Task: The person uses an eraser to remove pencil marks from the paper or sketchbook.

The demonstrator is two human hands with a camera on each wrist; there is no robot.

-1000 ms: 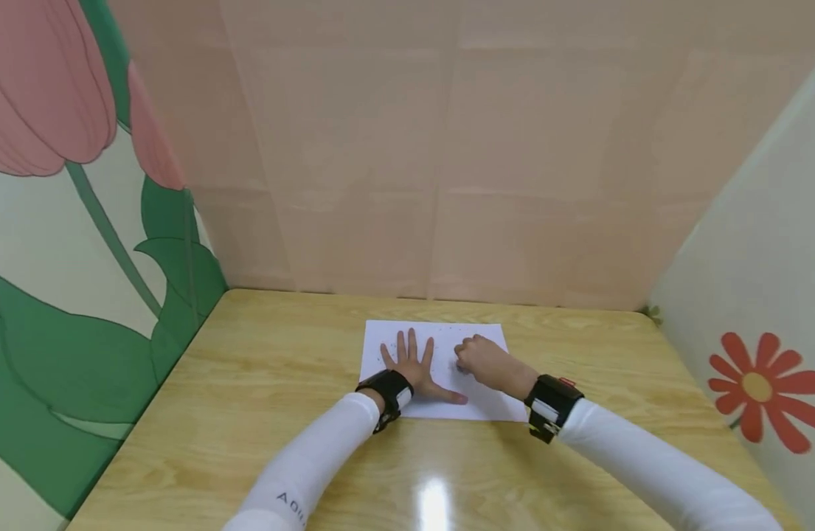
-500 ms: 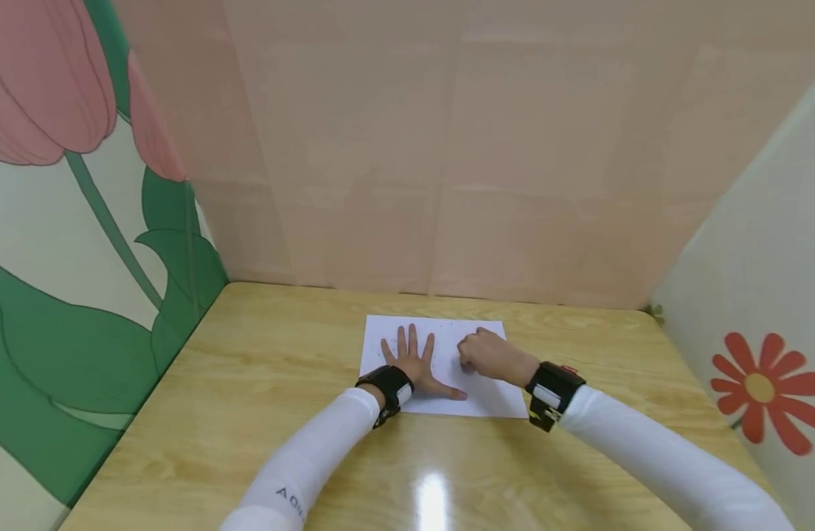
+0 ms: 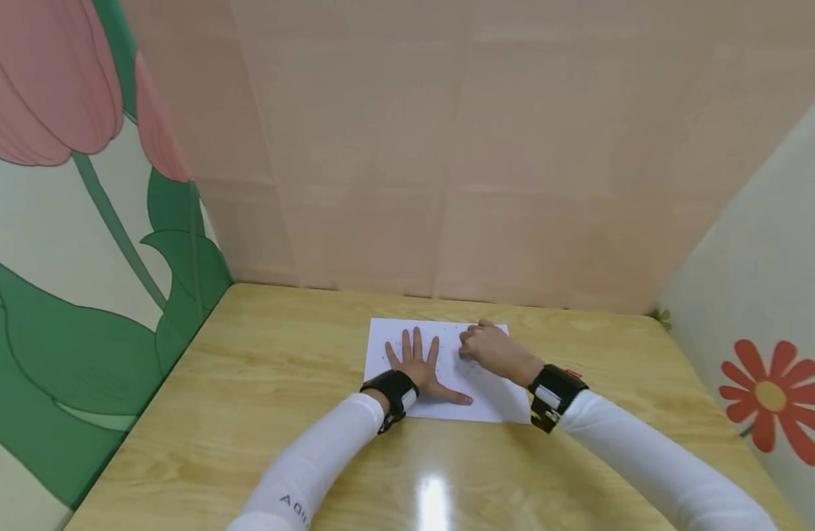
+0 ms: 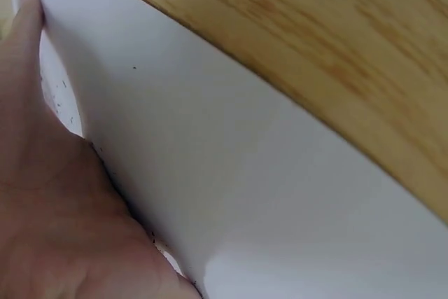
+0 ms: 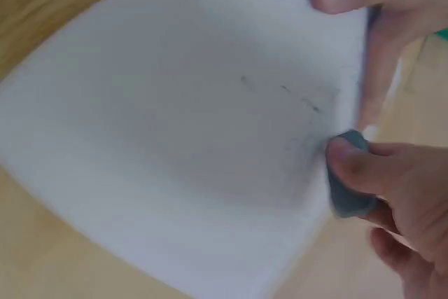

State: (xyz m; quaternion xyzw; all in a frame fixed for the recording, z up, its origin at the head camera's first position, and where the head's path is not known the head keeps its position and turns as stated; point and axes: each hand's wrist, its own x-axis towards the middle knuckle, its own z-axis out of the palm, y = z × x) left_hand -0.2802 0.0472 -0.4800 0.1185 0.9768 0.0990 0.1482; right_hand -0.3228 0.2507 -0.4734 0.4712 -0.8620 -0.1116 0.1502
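A white sheet of paper point(image 3: 496, 402) lies on the table, speckled with small dark crumbs. My left hand point(image 3: 417, 374) rests on it with fingers spread wide and straight, the thumb pointing right. In the right wrist view, my right hand point(image 5: 413, 187) pinches a grey-blue eraser point(image 5: 348, 183) between thumb and fingers, at the paper's surface. Dark crumbs point(image 5: 311, 105) and a faint grey smudge lie beside the eraser. The left wrist view has the left palm point(image 4: 63, 229) against the paper, with a few crumbs along its edge.
The wooden table point(image 3: 281, 346) extends around the paper on all sides. A beige covered wall point(image 3: 354, 147) rises at its far edge. Painted walls stand left and right, with a tulip point(image 3: 49, 81) and a red flower point(image 3: 768, 398). Both wrists wear black straps.
My right hand has shifted slightly across the paper toward its far edge, with the eraser in its fingers. The left hand keeps its place on the paper. The head view has shifted a little.
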